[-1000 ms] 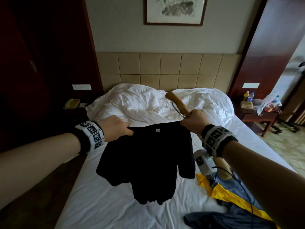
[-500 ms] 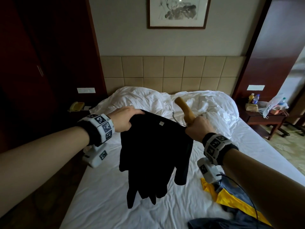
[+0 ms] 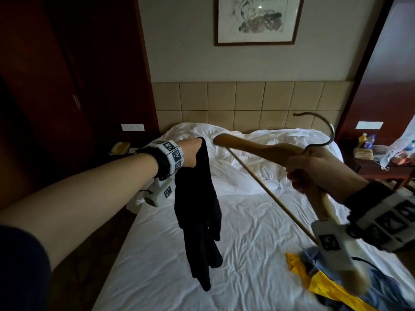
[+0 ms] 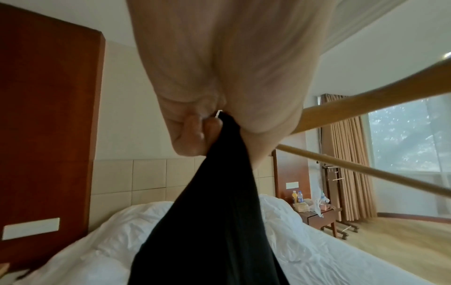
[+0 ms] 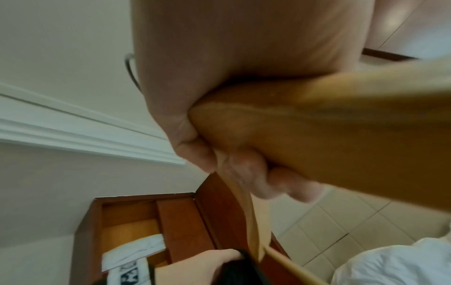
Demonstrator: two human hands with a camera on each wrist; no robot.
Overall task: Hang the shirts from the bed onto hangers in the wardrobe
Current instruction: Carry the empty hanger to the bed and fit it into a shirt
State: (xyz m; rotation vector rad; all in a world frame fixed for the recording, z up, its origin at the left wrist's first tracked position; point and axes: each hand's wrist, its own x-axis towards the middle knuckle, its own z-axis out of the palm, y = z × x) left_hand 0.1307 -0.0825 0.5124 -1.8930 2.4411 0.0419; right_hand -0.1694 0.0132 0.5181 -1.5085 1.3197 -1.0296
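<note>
A person stands at the foot of a hotel bed point(image 3: 235, 232), arms raised over the white sheet. The left hand point(image 3: 190, 153) holds up a black shirt point(image 3: 197, 212), its fingers point(image 4: 192, 133) curled and pinching the bunched fabric at the top, where a small white tag point(image 4: 219, 112) pokes out (too small to read). The shirt is plain, dark and unprinted; it hangs in a narrow, limp column clear of the mattress, sleeves trailing below. The right hand point(image 3: 314, 169) grips a pale wooden hanger point(image 3: 253, 145) near its neck, fingers point(image 5: 246, 173) wrapped tight around the wood, the metal hook point(image 3: 323, 129) curving up above the knuckles and the thin crossbar slanting down toward the wrist. Hanger and shirt are near each other but apart. A yellow and grey-blue garment point(image 3: 323, 286) lies crumpled on the bed's near right corner. Bottles point(image 3: 366, 141) stand on the bedside stand point(image 3: 381, 169), labels illegible. Both wrists wear bands with black-and-white square markers.
</note>
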